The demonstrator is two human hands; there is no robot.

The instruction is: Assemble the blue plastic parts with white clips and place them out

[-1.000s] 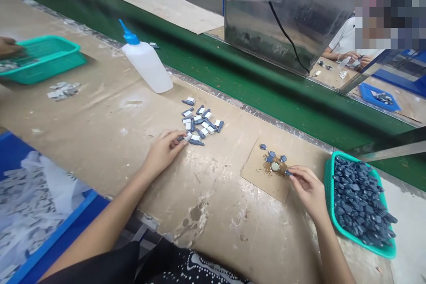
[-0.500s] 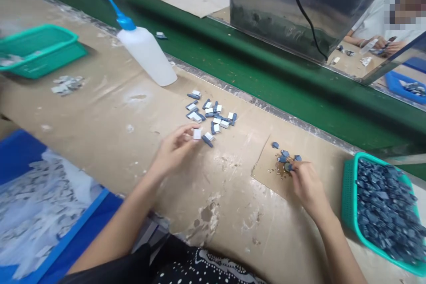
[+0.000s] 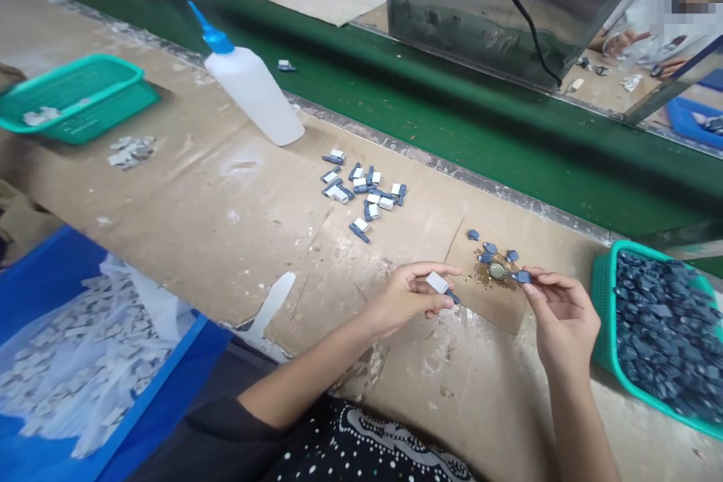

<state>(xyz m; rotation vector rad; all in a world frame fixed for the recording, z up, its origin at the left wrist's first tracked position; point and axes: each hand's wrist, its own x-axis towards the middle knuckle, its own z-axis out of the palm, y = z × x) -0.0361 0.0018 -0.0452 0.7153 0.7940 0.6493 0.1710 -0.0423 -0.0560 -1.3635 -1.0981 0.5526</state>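
Note:
My left hand pinches a small white and blue piece just above the table's front part. My right hand pinches a small blue cap close to it on the right. Between and behind the hands sits a small round glue dish on a cardboard patch, with a few loose blue caps around it. A heap of white and blue pieces lies further back on the table.
A teal basket full of blue caps stands at the right. A squeeze bottle leans at the back, near the green conveyor belt. A second teal basket sits far left, a blue crate with a white bag of parts at the near left. Another person works behind a metal box.
My left hand has lifted one white and blue piece from the heap and carried it right, toward my right hand. My right hand has left the glue dish with a blue cap.

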